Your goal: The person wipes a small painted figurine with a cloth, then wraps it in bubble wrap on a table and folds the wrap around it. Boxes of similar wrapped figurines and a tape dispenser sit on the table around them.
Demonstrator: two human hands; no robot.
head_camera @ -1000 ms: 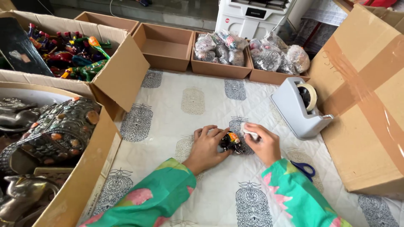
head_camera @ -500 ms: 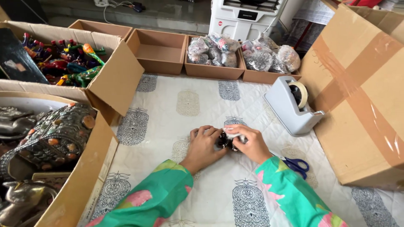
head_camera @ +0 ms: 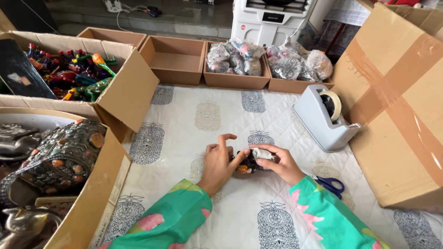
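Both hands: left hand (head_camera: 220, 162), right hand (head_camera: 280, 162) pinching small dark figurine (head_camera: 247, 162), wrists low.

Counts I can make out from my remote view of the desk.
Four small open cardboard trays (head_camera: 174, 60), one tape dispenser (head_camera: 324, 119), one pair of blue scissors (head_camera: 331, 184), two hands (head_camera: 220, 162) sharing one small dark figurine (head_camera: 247, 162).

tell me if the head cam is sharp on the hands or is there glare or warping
Head view: left hand, right hand and the small dark object are fairly sharp; soft even light, no harsh glare; wide-angle bending tilts the big cardboard box.
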